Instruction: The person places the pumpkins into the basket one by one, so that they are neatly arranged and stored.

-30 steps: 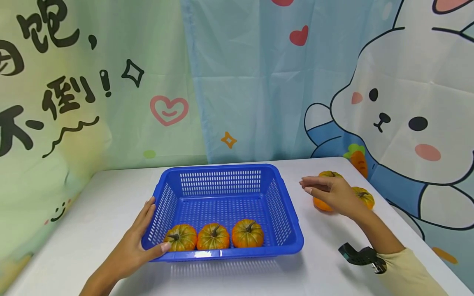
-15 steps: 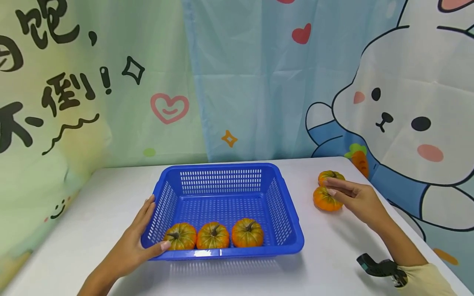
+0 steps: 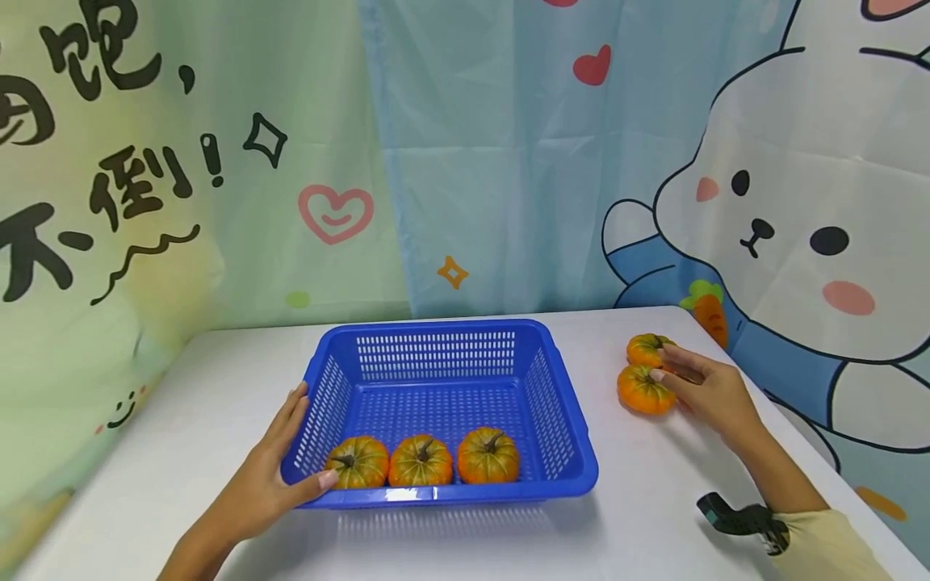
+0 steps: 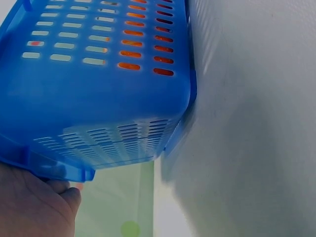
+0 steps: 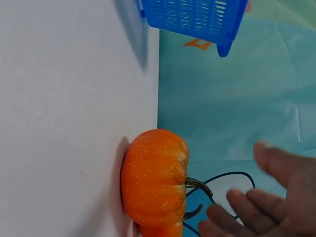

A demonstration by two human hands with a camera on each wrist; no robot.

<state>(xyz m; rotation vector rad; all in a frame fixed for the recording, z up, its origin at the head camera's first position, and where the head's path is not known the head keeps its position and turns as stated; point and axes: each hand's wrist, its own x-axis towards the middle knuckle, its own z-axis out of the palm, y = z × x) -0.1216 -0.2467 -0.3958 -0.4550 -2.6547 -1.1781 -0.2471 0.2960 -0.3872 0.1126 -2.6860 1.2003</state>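
A blue plastic basket [image 3: 436, 494] stands on the white table, with three small orange-green pumpkins [image 3: 488, 456] in a row along its near side. At its near left corner my left hand [image 3: 265, 476] grips the rim, thumb over the front edge and fingers along the left side. My right hand [image 3: 715, 395] hovers by a small pumpkin [image 3: 645, 390] on the right of the table, and just behind that is another pumpkin [image 3: 647, 349]. In the right wrist view the fingers spread loosely, apart from the orange pumpkin [image 5: 155, 177] and its stem.
The white table [image 3: 625, 516] runs back to a printed curtain [image 3: 465, 161] with a rabbit, hearts and writing. On the right, the table's edge lies close beyond my right hand. A black wrist device [image 3: 741, 516] sits by the right sleeve.
My right hand has moved to the right, uncovering the two pumpkins and covering the spot where a third pumpkin showed. The left hand stays on the basket.
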